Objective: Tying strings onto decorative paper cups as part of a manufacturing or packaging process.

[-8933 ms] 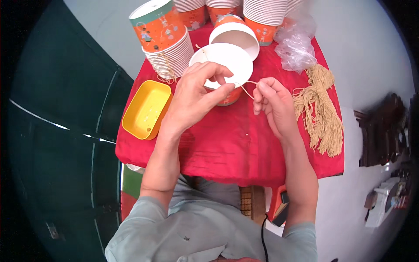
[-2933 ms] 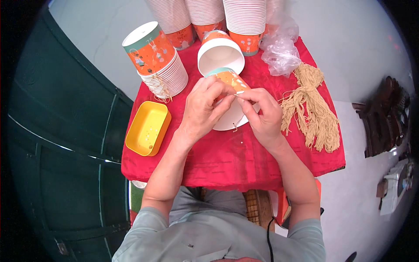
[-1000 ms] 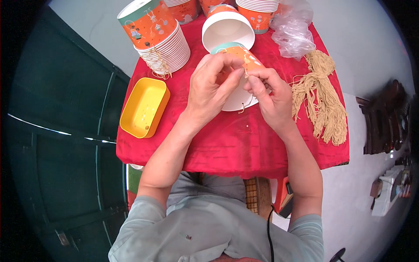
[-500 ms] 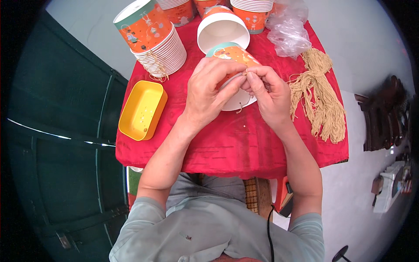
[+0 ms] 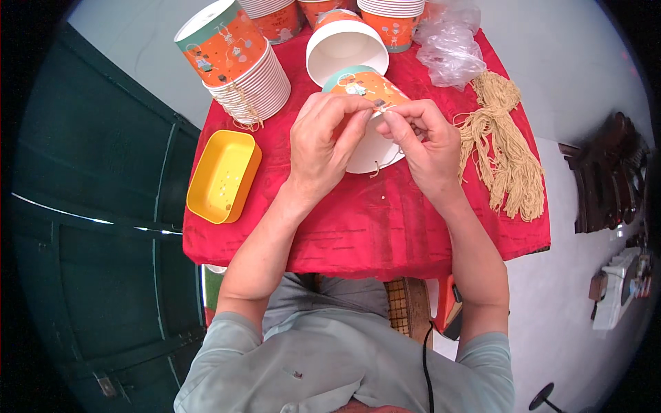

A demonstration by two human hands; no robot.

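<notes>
An orange paper bucket (image 5: 375, 85) with a teal band lies tilted on the table, its white open side toward me. Over it, my left hand (image 5: 325, 138) and my right hand (image 5: 425, 141) meet at a short piece of tan cord (image 5: 381, 109). My left index finger and thumb pinch one side of the cord. On the other side, my right thumb and index finger are pressed together on it. A knotted cord end (image 5: 376, 167) hangs at the bucket's near rim. Whether the held cord joins the bucket is hidden by my fingers.
A yellow tray (image 5: 246, 180) with tiny bits inside sits at left, before a stack of paper buckets (image 5: 258, 86). Another bucket (image 5: 344, 58) lies behind mine. Right of my hands is a bundle of tan cords (image 5: 506, 155), with a clear plastic bag (image 5: 451, 55) beyond it.
My fingertips have shifted slightly left and up, and my left finger and thumb have drawn back a little, showing more of the cord. The bucket stays about where it was.
</notes>
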